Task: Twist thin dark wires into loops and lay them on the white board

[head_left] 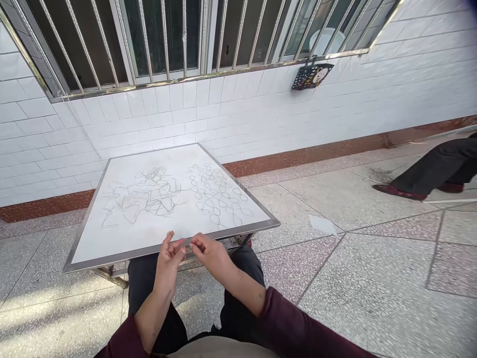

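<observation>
My left hand pinches a short, thin piece of wire between thumb and forefinger, its other fingers raised. Close on its right, my right hand is closed, thumb against curled fingers, at the other side of the wire; its fingertips partly hide what it grips. Both hands are over the near edge of a white table with a grey metal rim. On its left half lies a loose tangle of bent wires. Several wires twisted into leaf-shaped loops are spread over the right half.
Beyond the table stands a white tiled wall with a barred window. A dark patterned bag hangs from the bars. A white sheet lies on the floor. At far right are another person's legs, near thin strands on the ground.
</observation>
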A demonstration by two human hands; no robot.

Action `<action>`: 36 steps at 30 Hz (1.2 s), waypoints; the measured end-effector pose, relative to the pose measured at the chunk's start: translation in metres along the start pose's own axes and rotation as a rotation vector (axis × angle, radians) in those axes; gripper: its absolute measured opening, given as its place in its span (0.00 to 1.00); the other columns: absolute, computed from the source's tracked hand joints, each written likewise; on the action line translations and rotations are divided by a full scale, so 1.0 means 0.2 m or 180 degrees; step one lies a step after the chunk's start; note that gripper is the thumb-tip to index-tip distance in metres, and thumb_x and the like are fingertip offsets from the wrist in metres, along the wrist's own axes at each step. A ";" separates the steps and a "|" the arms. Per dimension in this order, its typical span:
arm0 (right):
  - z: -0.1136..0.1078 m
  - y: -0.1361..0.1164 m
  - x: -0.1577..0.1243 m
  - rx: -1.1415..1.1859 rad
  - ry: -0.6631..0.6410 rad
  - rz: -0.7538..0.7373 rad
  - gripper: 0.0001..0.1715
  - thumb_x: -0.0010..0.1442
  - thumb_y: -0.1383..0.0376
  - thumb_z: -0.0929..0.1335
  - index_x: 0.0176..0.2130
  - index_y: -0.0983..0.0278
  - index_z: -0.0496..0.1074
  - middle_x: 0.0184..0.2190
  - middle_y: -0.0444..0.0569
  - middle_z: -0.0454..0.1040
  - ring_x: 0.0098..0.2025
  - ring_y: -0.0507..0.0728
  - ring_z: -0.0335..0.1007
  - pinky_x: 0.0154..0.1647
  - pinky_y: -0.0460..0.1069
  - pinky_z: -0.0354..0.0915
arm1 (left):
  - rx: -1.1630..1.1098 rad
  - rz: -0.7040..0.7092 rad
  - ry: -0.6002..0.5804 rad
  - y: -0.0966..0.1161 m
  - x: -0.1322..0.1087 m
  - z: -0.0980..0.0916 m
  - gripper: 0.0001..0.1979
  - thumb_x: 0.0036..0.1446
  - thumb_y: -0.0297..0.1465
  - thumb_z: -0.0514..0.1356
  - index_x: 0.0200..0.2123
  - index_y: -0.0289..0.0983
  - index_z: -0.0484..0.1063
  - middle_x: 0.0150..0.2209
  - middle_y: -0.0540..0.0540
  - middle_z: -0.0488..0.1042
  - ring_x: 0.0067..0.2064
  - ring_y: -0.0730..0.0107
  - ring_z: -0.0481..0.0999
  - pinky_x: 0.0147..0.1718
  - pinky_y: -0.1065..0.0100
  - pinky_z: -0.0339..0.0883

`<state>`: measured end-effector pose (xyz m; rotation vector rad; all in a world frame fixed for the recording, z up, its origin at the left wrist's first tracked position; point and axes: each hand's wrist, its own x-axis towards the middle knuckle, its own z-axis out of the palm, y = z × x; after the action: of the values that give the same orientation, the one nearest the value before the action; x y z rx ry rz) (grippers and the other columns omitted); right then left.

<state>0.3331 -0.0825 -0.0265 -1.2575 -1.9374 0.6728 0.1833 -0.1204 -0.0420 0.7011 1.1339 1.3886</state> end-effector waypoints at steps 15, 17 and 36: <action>0.02 -0.09 -0.10 -0.0570 -0.0162 -0.1207 0.11 0.68 0.69 0.62 0.36 0.63 0.72 0.29 0.48 0.75 0.32 0.55 0.71 0.33 0.48 0.64 | -0.0147 0.0432 0.0080 0.08 -0.09 -0.06 0.26 0.48 0.35 0.71 0.50 0.36 0.73 0.30 0.49 0.79 0.34 0.70 0.76 0.39 0.65 0.69; 0.02 -0.09 -0.12 -0.0270 -0.0165 -0.1051 0.09 0.67 0.68 0.63 0.37 0.62 0.73 0.31 0.49 0.76 0.33 0.56 0.72 0.36 0.49 0.67 | -0.0103 0.0420 0.0127 0.09 -0.12 -0.05 0.26 0.47 0.35 0.71 0.50 0.36 0.73 0.28 0.50 0.79 0.31 0.71 0.76 0.37 0.67 0.68; 0.12 -0.05 -0.23 0.2245 -0.0706 0.0693 0.16 0.62 0.51 0.67 0.34 0.62 0.70 0.27 0.42 0.73 0.25 0.52 0.74 0.27 0.47 0.72 | -0.0482 -0.0015 0.0206 0.08 -0.23 -0.05 0.27 0.43 0.33 0.73 0.47 0.36 0.72 0.28 0.49 0.78 0.28 0.73 0.76 0.35 0.68 0.69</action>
<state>0.3216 -0.1301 -0.0467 -0.9642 -1.5074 1.5013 0.1765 -0.1646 -0.0213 0.5482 1.0672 1.4852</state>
